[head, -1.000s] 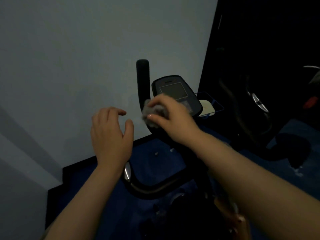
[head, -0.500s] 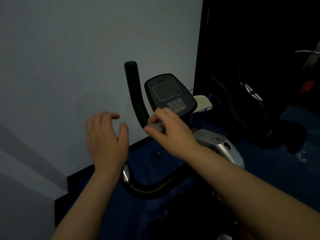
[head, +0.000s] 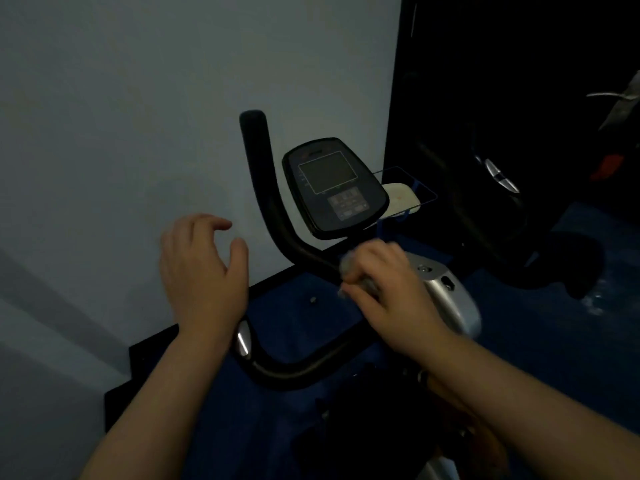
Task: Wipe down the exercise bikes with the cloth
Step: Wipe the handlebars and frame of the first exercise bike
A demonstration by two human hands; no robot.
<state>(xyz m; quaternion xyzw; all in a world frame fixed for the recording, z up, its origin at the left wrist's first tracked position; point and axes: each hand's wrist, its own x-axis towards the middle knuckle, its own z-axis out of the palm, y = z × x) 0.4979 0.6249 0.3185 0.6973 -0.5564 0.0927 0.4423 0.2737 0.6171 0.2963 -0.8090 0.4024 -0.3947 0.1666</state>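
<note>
An exercise bike stands in front of me in dim light, with a black curved handlebar (head: 270, 202) and a dark console (head: 334, 187) with a screen and buttons. My right hand (head: 388, 292) is closed on a small grey cloth (head: 349, 265) and presses it on the handlebar's lower bend, just below the console. My left hand (head: 204, 271) hovers to the left of the handlebar with fingers spread and curled, holding nothing. The bike's silver housing (head: 450, 296) shows behind my right hand.
A pale wall (head: 138, 116) rises close on the left, with a dark skirting along the blue floor (head: 298, 306). A wire basket (head: 408, 195) with a pale object sits behind the console. Another dark machine (head: 495, 174) stands at the right.
My right hand has slid the cloth down from beside the console along the handlebar to its lower bend. My left hand stayed hovering at the left.
</note>
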